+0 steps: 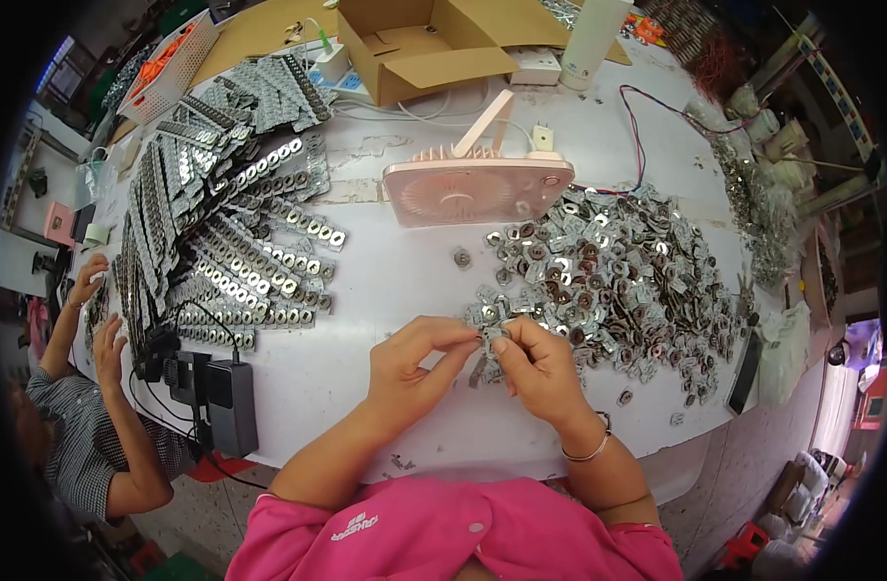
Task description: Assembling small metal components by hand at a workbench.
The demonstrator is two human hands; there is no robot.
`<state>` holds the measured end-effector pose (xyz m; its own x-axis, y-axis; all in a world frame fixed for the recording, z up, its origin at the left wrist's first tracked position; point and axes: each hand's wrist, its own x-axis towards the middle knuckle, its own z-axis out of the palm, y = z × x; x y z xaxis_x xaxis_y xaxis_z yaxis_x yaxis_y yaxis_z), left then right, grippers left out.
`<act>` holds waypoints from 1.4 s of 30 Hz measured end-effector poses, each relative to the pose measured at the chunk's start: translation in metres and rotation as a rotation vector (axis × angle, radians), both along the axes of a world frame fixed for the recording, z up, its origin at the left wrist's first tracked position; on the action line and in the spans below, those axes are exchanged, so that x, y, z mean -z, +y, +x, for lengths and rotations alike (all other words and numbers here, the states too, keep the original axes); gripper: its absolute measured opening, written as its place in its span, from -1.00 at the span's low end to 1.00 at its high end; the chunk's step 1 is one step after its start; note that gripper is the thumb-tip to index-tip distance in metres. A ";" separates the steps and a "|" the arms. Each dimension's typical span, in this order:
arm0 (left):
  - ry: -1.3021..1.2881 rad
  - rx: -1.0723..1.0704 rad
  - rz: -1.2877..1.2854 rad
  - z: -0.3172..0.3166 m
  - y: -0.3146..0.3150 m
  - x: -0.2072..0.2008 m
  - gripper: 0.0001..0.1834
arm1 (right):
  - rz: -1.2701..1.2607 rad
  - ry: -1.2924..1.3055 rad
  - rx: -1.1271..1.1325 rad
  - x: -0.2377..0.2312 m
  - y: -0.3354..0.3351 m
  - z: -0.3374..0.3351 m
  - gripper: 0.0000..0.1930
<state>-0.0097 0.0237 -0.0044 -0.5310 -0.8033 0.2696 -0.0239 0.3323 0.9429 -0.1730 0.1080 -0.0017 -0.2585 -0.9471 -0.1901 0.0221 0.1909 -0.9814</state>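
Observation:
My left hand [414,363] and my right hand [542,376] meet in front of me, at the near left edge of a heap of small metal parts [646,276]. Between their fingertips is a small silvery metal part [496,333], squarish with a rounded middle. The right thumb presses on it, while the left thumb and forefinger pinch at its left side. Fingers cover much of the part, and other loose pieces lie right behind it. On the left of the table, similar parts stand lined up in long rows [259,266], several of them stacked.
A pink fan [477,191] stands beyond my hands. Behind it are an open cardboard box [424,48] and a pale bottle [595,44]. Black devices with cables [228,407] sit at the near left edge, beside a co-worker's hands [105,339]. Pliers [745,295] lie at the right.

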 end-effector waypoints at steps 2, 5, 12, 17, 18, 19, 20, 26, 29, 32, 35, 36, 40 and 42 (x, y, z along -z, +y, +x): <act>0.039 -0.007 -0.034 -0.002 -0.003 0.003 -0.76 | 0.028 -0.083 0.021 -0.004 -0.001 -0.002 -0.84; 0.063 -0.002 -0.099 -0.005 -0.008 0.005 -0.76 | 0.092 -0.221 0.037 -0.009 -0.001 0.002 -0.85; -0.048 0.098 -0.187 -0.005 -0.006 0.004 -0.76 | 0.038 -0.149 0.138 -0.006 0.001 0.000 -0.88; 0.068 0.119 0.376 -0.005 -0.008 0.009 -0.76 | -0.127 0.553 0.200 -0.004 -0.007 -0.016 -0.84; 0.104 0.133 0.452 -0.005 -0.010 0.008 -0.75 | -0.117 0.490 0.158 -0.005 -0.006 -0.015 -0.84; 0.094 0.149 0.459 -0.004 -0.011 0.008 -0.75 | -0.107 0.426 0.118 -0.008 -0.005 -0.014 -0.83; 0.083 0.164 0.465 -0.003 -0.012 0.008 -0.74 | -0.096 0.362 0.078 -0.010 -0.005 -0.013 -0.82; 0.067 0.278 0.515 0.003 -0.014 0.007 -0.76 | 0.107 0.091 -0.209 -0.010 -0.001 -0.023 -0.80; 0.120 0.334 0.747 0.006 -0.017 -0.005 -0.77 | 0.135 -0.145 -0.152 -0.015 -0.003 -0.017 -0.79; 0.093 0.380 0.880 0.012 -0.024 -0.006 -0.76 | 0.216 -0.329 -0.148 -0.014 -0.002 -0.012 -0.79; 0.102 0.385 0.947 0.014 -0.024 0.001 -0.76 | 0.167 -0.447 -0.195 -0.010 -0.003 -0.010 -0.80; 0.118 0.379 0.970 0.013 -0.023 0.002 -0.76 | 0.177 -0.456 -0.166 -0.010 -0.003 -0.009 -0.80; 0.185 0.175 0.772 0.002 -0.010 -0.002 -0.77 | 0.169 -0.530 -0.042 -0.008 -0.004 -0.008 -0.80; 0.207 0.101 0.495 -0.002 -0.003 0.001 -0.78 | 0.151 -0.576 0.015 -0.009 -0.004 -0.008 -0.82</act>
<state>-0.0120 0.0203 -0.0052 -0.5880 -0.8086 -0.0207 0.1879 -0.1613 0.9689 -0.1806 0.1038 0.0070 -0.0871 -0.8956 -0.4362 0.5463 0.3232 -0.7727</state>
